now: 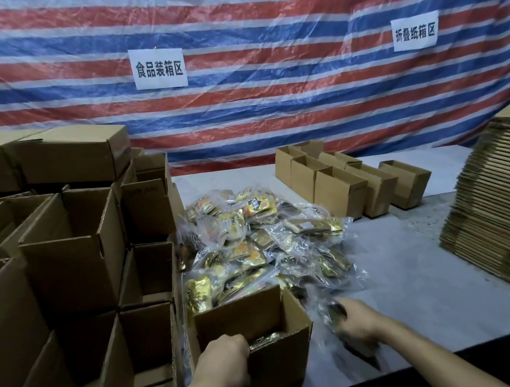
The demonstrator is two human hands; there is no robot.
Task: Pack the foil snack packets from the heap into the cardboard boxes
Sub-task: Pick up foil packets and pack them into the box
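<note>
Stacked empty cartons (67, 246) fill the left end of the surface (424, 271), most with flaps up, and wall in the working area on that side. A row of small boxes (339, 186) stands along the far edge. A tall stack of flat cardboard (489, 209) occupies the right end. A striped tarp (271, 114) hangs behind the far edge and carries two paper signs (159, 67).

The heap (261, 239) of foil snack packets, many in clear bags, lies at the middle of the surface, touching the cartons on its left. Its near side spills against the far wall of the open box (278, 364), which stands at the near edge. A gold packet (266, 338) lies inside that box, against its near wall.

Your left hand (222, 359) reaches in from the near edge, its fingers curled over the box's near rim and gripping it. Your right hand (355, 317) lies just right of the box, at the near fringe of the heap, forearm angled in from the near right. Its fingers close round a wrapped packet (332, 311). Motion blur hides the details of that grip.
</note>
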